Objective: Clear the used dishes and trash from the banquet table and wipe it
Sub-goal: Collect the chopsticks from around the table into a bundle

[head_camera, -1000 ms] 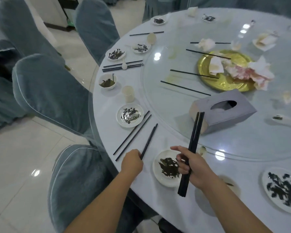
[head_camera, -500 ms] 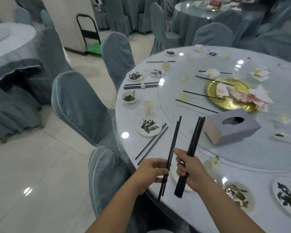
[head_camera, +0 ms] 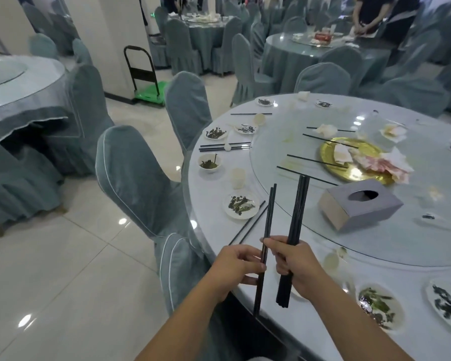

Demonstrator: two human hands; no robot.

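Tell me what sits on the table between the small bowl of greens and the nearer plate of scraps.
A small pale cup stands between the bowl and the plate, seen in the head view.

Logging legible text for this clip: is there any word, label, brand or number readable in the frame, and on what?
None can be read.
Grey tissue box: its visible faces show no print.
Red packet on the far table: may carry print, too small and blurred to read.
Green trolley: no label visible.
Black chopsticks in the right hand: no markings visible.
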